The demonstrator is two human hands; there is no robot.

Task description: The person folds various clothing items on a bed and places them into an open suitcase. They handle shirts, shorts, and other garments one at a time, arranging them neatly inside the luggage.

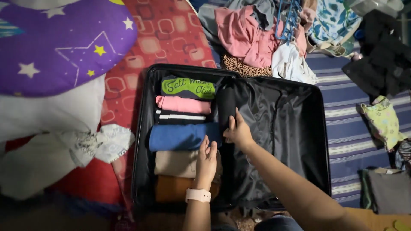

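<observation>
My left hand lies flat and open on the tan roll, with the blue roll just above my fingertips and the orange roll below my wrist. My right hand pinches the bottom of the black roll, inside the black suitcase.

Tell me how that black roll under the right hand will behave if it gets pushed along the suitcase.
The black roll looks like rolled cloth, so probably soft and light, denting under the right hand rather than sliding stiffly. Lying lengthways beside the blue roll, it may turn sideways onto the bare lining. Its loose end could unroll if lifted by one end.
</observation>
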